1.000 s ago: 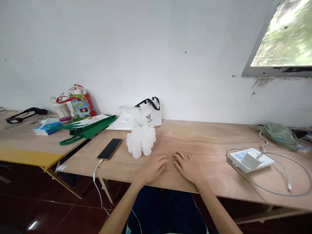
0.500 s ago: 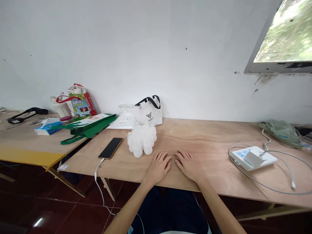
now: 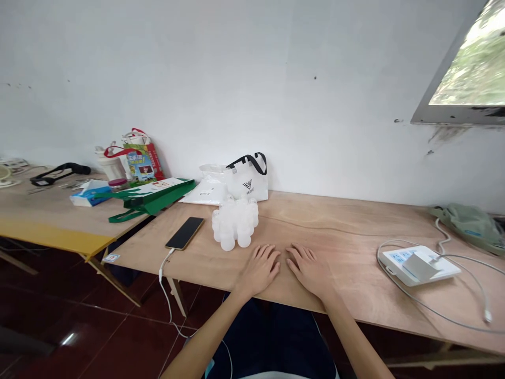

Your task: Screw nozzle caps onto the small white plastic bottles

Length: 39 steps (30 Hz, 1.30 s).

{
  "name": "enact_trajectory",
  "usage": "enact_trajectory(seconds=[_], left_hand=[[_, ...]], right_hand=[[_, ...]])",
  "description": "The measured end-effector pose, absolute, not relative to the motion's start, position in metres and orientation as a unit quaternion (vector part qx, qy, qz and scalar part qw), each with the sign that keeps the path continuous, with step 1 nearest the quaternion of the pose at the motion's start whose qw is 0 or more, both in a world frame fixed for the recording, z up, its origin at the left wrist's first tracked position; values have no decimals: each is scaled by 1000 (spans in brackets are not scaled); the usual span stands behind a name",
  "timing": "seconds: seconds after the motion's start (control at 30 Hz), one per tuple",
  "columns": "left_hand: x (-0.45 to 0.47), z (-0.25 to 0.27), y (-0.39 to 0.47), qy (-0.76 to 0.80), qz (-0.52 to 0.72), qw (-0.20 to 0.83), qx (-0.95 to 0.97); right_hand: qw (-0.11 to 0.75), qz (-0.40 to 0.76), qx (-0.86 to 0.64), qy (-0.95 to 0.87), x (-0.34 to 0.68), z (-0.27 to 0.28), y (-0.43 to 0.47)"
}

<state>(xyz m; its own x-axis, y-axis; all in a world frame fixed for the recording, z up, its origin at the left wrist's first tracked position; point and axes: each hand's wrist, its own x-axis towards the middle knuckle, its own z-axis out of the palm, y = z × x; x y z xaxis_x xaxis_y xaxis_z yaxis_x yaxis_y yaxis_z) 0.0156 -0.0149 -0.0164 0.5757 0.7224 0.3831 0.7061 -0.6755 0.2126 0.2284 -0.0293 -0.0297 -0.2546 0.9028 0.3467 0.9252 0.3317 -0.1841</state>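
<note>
My left hand [image 3: 258, 269] lies palm down on the wooden table [image 3: 335, 221], fingers stretched forward, holding nothing. Beside it, a small gap away, my right hand [image 3: 309, 267] rests flat in the same way, also with nothing in it. Just beyond my left hand, a cluster of translucent white rounded containers [image 3: 235, 223] stands on the table; their exact kind is unclear. Further left lies a dark-screened phone [image 3: 185, 233] with a white cable [image 3: 161, 273] plugged into its near end.
A white bag with black handles [image 3: 248, 181] leans at the wall beside a white plastic packet [image 3: 205, 190]. A green bag [image 3: 158, 197] spans toward the left table. On the right are a white power strip [image 3: 418, 266] with a looped cable and a grey-green cloth item [image 3: 471, 226].
The view has turned slightly left, so the table items appear shifted to the right. Both hands stay flat on the table.
</note>
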Motion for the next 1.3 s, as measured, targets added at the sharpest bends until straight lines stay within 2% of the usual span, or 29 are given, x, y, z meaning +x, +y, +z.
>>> enact_trajectory(seconds=[1.3], left_hand=[[14,-20,-11,422,221,51,878]], right_hand=[[208,-23,-591,-779,228,-32,-32]])
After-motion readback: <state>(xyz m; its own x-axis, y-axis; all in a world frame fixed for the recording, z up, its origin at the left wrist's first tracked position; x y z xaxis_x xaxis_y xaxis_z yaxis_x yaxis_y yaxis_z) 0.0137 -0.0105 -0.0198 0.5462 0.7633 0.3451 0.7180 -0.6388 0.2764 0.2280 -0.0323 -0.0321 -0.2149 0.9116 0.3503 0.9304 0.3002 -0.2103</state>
